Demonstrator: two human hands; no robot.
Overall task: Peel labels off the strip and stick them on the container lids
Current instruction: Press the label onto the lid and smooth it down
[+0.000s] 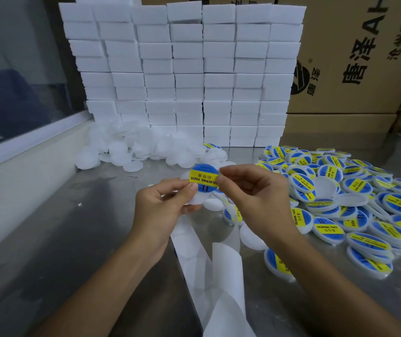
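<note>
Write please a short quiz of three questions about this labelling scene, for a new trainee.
1. True or false: the finished labelled lids lie in a pile on the person's right.
2. What does the right hand pinch? A) the label B) a cardboard box C) a foam block
3. Fill in: the empty backing strip hangs down between the two ____.

Key: 1 true; 2 A; 3 forearms.

Both forearms reach forward, left hand point(168, 203) and right hand point(250, 188) raised close together, fingertips pinched.

Even bright light, wide-angle edge warp
</note>
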